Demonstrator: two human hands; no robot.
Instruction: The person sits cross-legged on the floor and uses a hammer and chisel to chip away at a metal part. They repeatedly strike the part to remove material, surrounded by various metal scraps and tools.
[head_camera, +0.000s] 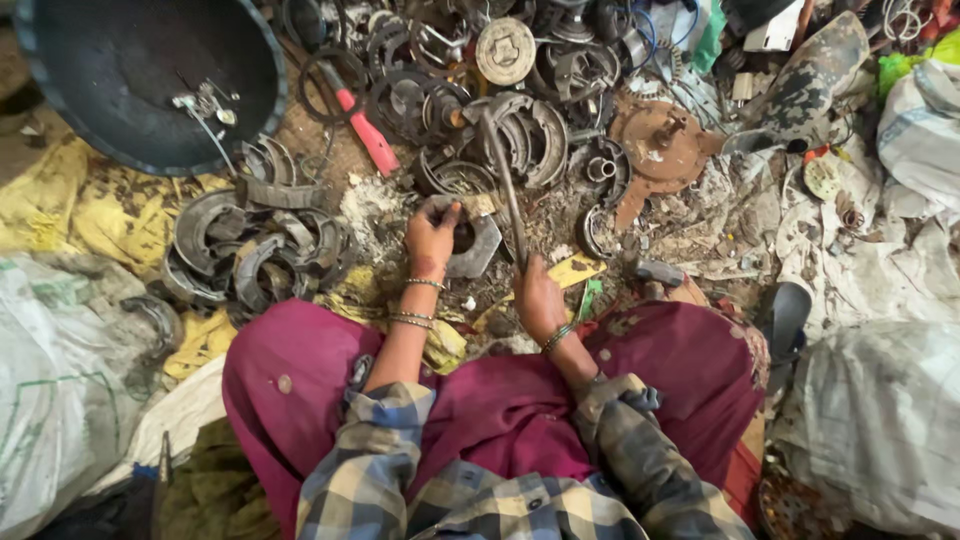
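My left hand (430, 238) grips a grey curved metal piece, a brake shoe (478, 246), and holds it down on the littered ground in front of my knees. My right hand (535, 298) is closed around the handle of a long dark hammer-like metal tool (505, 185), whose shaft rises away from me above the brake shoe. Both wrists wear thin bangles. I sit on the ground in magenta trousers and a checked shirt.
A heap of brake shoes (255, 245) lies to the left. More round metal parts (500, 90) are piled ahead, with a red-handled tool (368, 135), a rusty disc (660, 150) and a large dark bowl (140, 75). White sacks (880, 410) lie on both sides.
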